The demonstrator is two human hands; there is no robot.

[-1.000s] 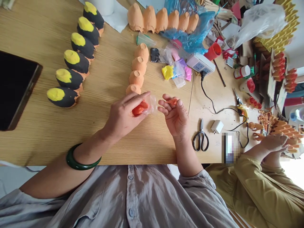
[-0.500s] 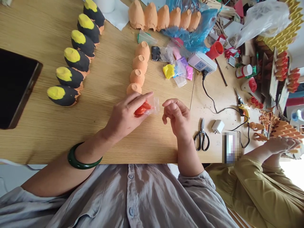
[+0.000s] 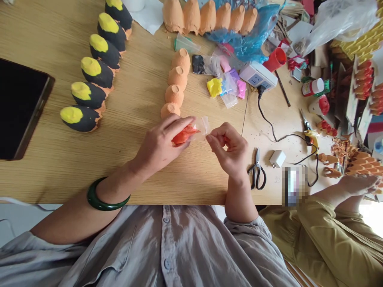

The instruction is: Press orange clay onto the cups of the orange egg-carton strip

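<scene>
Bag point(image 3: 204, 126) of orange-red material point(image 3: 182, 136) in left hand point(image 3: 158, 141), fingers wrapped round it, over table point(image 3: 185, 181). Right hand point(image 3: 231, 149) closed in pinch beside bag's edge (cannot tell whether anything is caught). Apparent step: working at bag mouth; any pull calls for steady left hold.

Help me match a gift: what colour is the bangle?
The bangle is dark green, clearest in head view.

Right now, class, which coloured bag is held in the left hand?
The orange-red bag, gripped in the left hand; the black bag and yellow bag lie on the table.
</scene>
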